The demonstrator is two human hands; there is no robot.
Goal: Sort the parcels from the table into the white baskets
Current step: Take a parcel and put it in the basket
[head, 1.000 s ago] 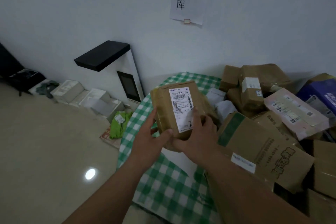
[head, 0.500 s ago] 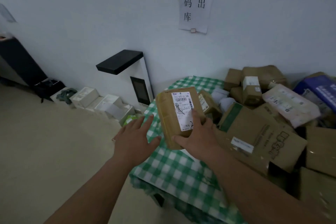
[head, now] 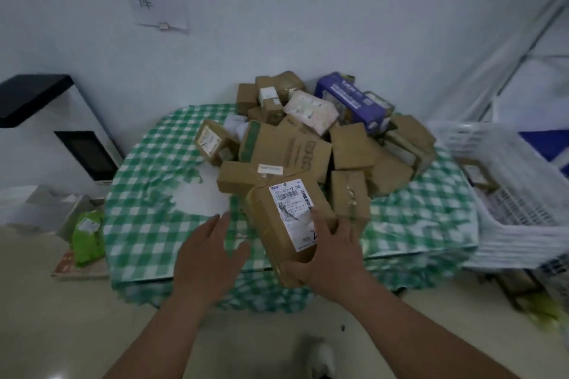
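Brown parcel (head: pixel 286 231) gripped by right hand (head: pixel 331 255), thumb across label, held label-up over table (head: pixel 147 194) edge, probably for reading. Left hand (head: pixel 209 258) spread, holding nothing. White basket (head: pixel 517 203) at right.

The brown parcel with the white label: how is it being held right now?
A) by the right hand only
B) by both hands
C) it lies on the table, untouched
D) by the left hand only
A: the right hand grips the brown parcel from below, while the left hand is spread open beside it, not touching.
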